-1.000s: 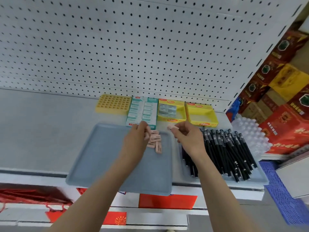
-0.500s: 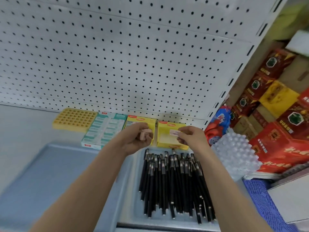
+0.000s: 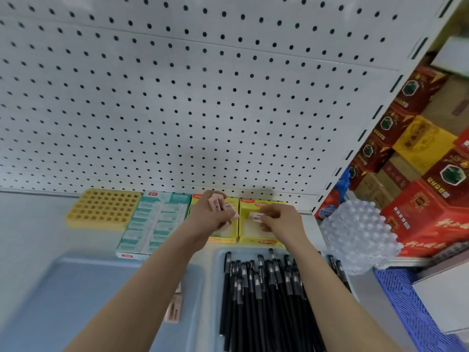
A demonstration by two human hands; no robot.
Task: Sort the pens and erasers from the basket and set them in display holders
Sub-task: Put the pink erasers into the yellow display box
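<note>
My left hand (image 3: 206,214) grips several pink erasers (image 3: 217,203) above the left yellow display box (image 3: 223,239). My right hand (image 3: 280,219) pinches one pink eraser (image 3: 254,216) over the right yellow display box (image 3: 253,233). Black pens (image 3: 264,298) lie heaped in a grey-blue tray (image 3: 218,255) in front of the boxes. A few pink erasers (image 3: 174,307) remain on the left grey-blue tray (image 3: 76,295), partly hidden by my left forearm. A yellow grid pen holder (image 3: 104,208) stands at the back left.
A teal-and-white box of erasers (image 3: 154,222) sits between the grid holder and the yellow boxes. White pegboard (image 3: 203,97) backs the shelf. A clear bubbled plastic pack (image 3: 355,235), red and yellow cartons (image 3: 429,199) and a blue crate (image 3: 416,313) are at the right.
Both hands rose from the left tray with erasers and moved back over the yellow display boxes. The view tilted up and shifted right.
</note>
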